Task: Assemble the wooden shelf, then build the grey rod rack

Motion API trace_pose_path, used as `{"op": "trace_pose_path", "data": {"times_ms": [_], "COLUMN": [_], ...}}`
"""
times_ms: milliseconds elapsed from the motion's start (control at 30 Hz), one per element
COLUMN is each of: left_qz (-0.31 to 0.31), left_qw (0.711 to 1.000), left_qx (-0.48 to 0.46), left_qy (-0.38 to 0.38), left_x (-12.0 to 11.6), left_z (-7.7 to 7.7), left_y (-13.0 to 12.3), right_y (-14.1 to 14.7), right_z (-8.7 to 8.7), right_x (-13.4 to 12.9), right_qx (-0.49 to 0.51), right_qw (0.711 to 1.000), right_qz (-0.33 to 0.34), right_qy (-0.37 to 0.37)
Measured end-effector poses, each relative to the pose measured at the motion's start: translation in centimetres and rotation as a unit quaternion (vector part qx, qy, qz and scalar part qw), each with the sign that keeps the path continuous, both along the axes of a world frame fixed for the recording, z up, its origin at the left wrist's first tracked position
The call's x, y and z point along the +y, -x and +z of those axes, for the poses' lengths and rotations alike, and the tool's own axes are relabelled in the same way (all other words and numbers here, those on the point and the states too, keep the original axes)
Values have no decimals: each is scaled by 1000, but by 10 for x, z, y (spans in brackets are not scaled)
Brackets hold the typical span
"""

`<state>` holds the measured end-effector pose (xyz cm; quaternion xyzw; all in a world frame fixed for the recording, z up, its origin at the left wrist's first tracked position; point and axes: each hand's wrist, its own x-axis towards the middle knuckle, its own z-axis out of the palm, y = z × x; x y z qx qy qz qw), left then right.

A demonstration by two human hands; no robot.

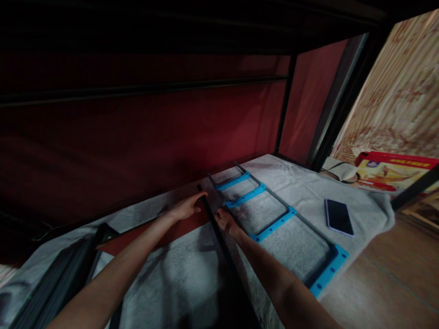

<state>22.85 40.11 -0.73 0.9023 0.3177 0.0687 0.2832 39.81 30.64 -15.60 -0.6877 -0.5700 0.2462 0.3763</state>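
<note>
A long black bar point(222, 244) runs from the bottom edge toward the back of the cloth. At its far end is my left hand point(188, 205), the index finger stretched against the bar's tip and the thumb apart. Just right of the bar my right hand point(226, 220) has its fingers curled near the frame's side; what they hold, if anything, is hidden. A ladder-like frame with grey rails and blue crosspieces point(276, 225) lies to the right of my right hand. Beneath and left of my left hand lies a flat reddish-brown board point(154, 236).
Grey cloth point(295, 183) covers the surface. A phone point(338, 217) lies on it at the right. Dark slats point(56, 278) are stacked at the lower left. Black posts and a rail point(154, 88) surround the space before a red panel. A red and yellow box point(394, 171) is beyond.
</note>
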Motion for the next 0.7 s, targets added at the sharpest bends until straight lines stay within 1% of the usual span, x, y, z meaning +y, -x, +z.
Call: {"op": "trace_pose_path", "data": {"times_ms": [133,267,333,500,700], "left_qz": [1,-14,-9,-7,-10], "left_qw": [1000,1000,1000,1000,1000], "left_qx": [-6,-9,-11,-14,3], "left_qy": [1,8,13,16,-3], "left_x": [-2,-5,-7,-9,-12], "left_z": [2,6,8,11,12], "left_y": [-2,-2,0,0,-2], "right_y": [3,5,5,3,9], "right_z": [6,7,7,6,5], "right_x": [0,0,1,-1,1], "right_qx": [-2,-7,-9,-6,-15], "right_qw": [1000,999,999,1000,1000], "right_qz": [17,30,31,22,-1], "right_qy": [15,18,16,9,-2]}}
